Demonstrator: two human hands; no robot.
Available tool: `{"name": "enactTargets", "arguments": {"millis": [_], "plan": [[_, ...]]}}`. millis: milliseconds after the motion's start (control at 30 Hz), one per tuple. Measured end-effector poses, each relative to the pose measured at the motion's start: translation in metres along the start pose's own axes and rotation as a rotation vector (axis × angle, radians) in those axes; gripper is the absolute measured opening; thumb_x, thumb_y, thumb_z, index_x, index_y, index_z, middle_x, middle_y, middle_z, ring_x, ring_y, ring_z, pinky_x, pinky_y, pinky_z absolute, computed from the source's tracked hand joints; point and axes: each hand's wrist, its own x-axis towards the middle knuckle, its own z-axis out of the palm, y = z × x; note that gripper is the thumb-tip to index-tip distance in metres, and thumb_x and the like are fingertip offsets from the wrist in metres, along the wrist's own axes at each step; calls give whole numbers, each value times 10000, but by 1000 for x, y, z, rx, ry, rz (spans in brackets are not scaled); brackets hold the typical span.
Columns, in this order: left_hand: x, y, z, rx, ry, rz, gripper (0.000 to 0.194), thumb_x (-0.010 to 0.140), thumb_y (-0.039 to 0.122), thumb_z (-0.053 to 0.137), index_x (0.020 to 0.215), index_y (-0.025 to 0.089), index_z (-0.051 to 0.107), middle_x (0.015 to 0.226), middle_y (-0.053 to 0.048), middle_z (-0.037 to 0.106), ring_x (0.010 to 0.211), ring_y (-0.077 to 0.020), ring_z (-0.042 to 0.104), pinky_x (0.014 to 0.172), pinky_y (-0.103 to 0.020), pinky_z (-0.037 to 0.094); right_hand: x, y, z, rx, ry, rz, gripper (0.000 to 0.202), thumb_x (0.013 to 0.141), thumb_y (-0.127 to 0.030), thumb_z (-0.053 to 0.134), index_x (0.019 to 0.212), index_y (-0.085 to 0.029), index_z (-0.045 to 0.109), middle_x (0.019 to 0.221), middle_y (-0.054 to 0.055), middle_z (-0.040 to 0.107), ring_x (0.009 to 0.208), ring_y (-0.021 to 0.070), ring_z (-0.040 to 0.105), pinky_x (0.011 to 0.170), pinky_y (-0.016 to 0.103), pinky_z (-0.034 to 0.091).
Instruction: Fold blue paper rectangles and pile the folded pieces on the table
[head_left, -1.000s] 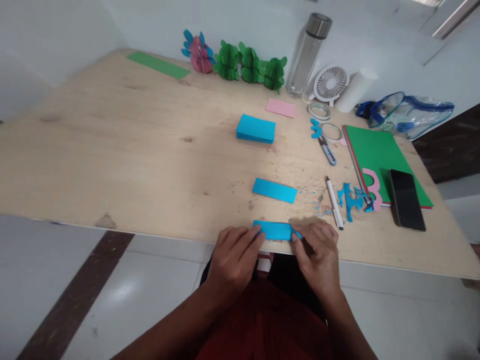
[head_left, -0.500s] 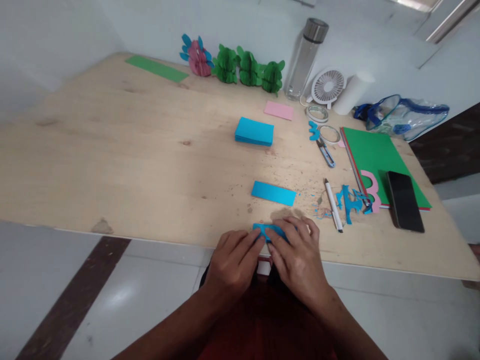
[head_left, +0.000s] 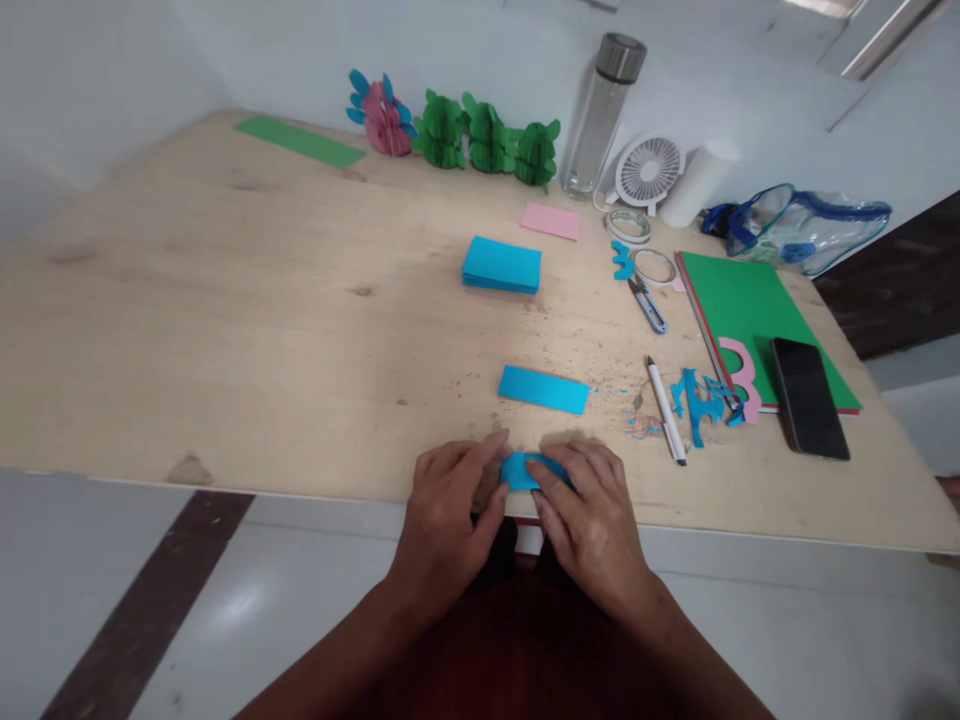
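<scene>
Right hand [head_left: 596, 510]: curled over blue paper strip [head_left: 516, 471], holding it
Left hand [head_left: 442, 512]: loosely spread, thumb at strip's nine-o'clock end

Dark red top [head_left: 480, 655], black legwear [head_left: 498, 555], bare forearms [head_left: 349, 635]

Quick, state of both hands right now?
Left hand: open, thumb and forefinger apart at the near blue paper.
Right hand: fingers on that paper; gripping or just pressing, can't tell.

The head camera looks down over the table [head_left: 262, 320].
</scene>
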Motion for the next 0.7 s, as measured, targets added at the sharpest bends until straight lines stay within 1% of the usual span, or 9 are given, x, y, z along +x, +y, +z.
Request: {"name": "enactTargets", "arguments": {"millis": [133,333,533,700], "plan": [[4,0,-1,-18,-36,-9,409,878,185,504,1282,202,447,1051,-66,643,963,-211,563,852,-381,466,-1,0,1,2,-4,1,271,928,-201,505,1171,-209,625,1175,66,626,1104,239,516,965,442,391],[12,0,-3,-61,-107,-15,405,866,177,492,1267,218,449,981,-44,637,899,-199,571,818,-369,461,0,-1,1,4,11,0,268,921,-197,509,1162,-195,628,1159,77,633,1098,237,520,972,446,379],[14,1,-3,-82,-110,-36,393,847,168,491,1235,223,469,943,-31,639,883,-196,580,820,-370,458,0,-3,2,-15,17,26,263,923,-199,506,1153,-205,632,1131,69,641,1092,228,531,1019,465,330],[15,1,-2,-77,-107,-52,363,846,183,494,1207,222,488,930,-31,641,879,-197,582,809,-367,466,-1,-2,3,-35,19,29,266,919,-210,503,1152,-213,630,1140,69,633,1097,226,529,1031,469,319]]}}
